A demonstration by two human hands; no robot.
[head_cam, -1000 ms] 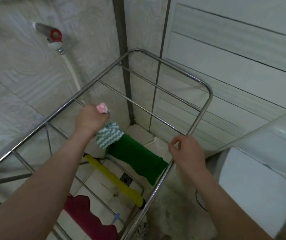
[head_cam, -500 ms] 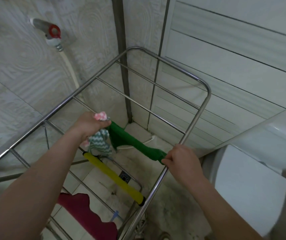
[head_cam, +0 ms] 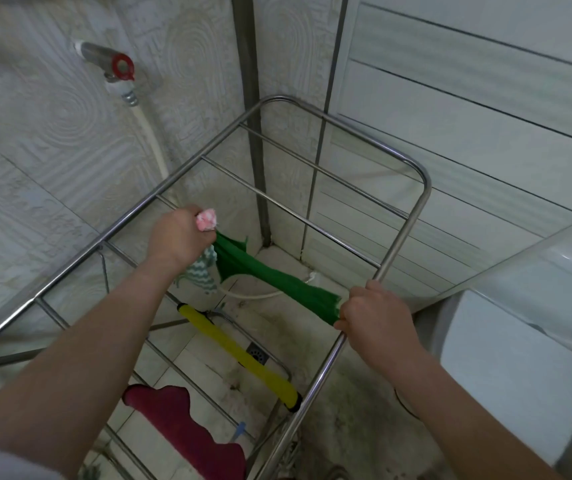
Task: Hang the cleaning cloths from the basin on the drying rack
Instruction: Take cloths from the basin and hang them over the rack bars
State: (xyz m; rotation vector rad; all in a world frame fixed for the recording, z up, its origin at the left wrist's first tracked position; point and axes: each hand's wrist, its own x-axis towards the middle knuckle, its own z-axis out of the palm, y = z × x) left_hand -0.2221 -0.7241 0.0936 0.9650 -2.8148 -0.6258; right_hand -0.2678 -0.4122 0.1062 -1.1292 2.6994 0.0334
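Note:
A green cloth (head_cam: 270, 278) is stretched between my two hands across the steel drying rack (head_cam: 412, 223). My left hand (head_cam: 179, 239) grips its far corner, together with a pink cloth (head_cam: 207, 220) and a green-and-white zigzag cloth (head_cam: 201, 275) that hangs below the fist. My right hand (head_cam: 376, 315) pinches the near corner of the green cloth beside the rack's right rail. A dark red cloth (head_cam: 187, 427) hangs over a rung at the near end. The basin is out of view.
A yellow foam-covered bar (head_cam: 239, 355) sits lower on the rack. A tap (head_cam: 115, 69) with a white hose is on the tiled wall at left. A white appliance (head_cam: 513, 368) stands at right. A floor drain (head_cam: 257, 353) lies under the rack.
The green cloth hung loose from my left hand a second ago. My right hand then took its free corner and pulled it out taut across the rack.

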